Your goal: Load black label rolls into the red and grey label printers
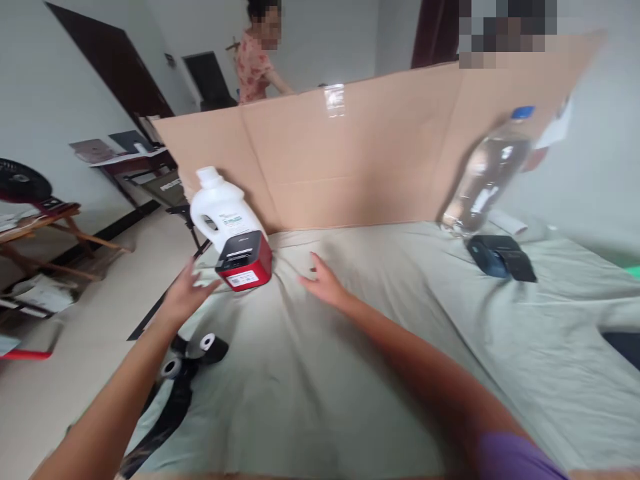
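Note:
A small red and black receipt printer [246, 261] with a white label on its front sits on the pale green cloth [325, 373]. To its left is my left hand [187, 293], fingers apart and holding nothing. My right hand [324, 283] hovers over the cloth on the printer's other side, also open, its thumb and fingers spread. Neither hand appears to grip the printer. Right behind it stands a white jug [225, 207] with a handle and a cap.
Cardboard [350, 167] stands along the back, with a large clear bottle [487, 177] leaning there. A dark device [501, 258] lies at the right. Two black-cased rolls [214, 348] and a black strap [167, 423] lie near my left forearm. A person [255, 63] is beyond the cardboard.

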Demonstrator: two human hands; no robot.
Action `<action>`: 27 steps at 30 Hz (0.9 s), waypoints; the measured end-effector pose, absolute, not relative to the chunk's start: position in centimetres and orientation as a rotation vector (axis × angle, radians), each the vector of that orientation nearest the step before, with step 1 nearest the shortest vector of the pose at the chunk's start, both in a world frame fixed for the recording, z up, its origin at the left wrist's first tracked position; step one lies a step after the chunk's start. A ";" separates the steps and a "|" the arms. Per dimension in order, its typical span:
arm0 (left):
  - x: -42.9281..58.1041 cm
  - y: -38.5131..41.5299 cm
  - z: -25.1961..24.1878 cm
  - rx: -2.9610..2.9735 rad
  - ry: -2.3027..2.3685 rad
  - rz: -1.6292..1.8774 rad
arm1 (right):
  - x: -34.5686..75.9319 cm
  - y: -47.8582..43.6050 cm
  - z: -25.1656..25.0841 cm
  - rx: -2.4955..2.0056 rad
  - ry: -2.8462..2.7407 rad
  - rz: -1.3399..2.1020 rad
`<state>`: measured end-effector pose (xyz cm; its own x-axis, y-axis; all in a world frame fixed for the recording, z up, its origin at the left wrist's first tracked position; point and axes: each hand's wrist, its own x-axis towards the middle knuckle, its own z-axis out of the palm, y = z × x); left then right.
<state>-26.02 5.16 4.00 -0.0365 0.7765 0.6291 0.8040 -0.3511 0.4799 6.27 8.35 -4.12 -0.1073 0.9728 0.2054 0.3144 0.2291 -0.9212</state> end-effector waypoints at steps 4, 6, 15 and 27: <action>-18.5 -2.3 4.4 -1.805 -1.604 -1.915 | 23.1 2.7 -3.1 -1.502 -1.496 0.519; -13.0 -5.3 3.6 -2.040 -1.572 -1.736 | 31.5 -0.3 -2.0 -1.622 -1.340 0.135; 3.5 -10.4 -2.1 -3.161 -1.207 -0.046 | 45.2 -5.4 -2.9 -2.129 -0.856 -0.138; 3.5 -13.4 -2.8 -3.176 -1.175 -0.101 | 41.2 -4.6 -0.8 -2.085 -1.074 -0.212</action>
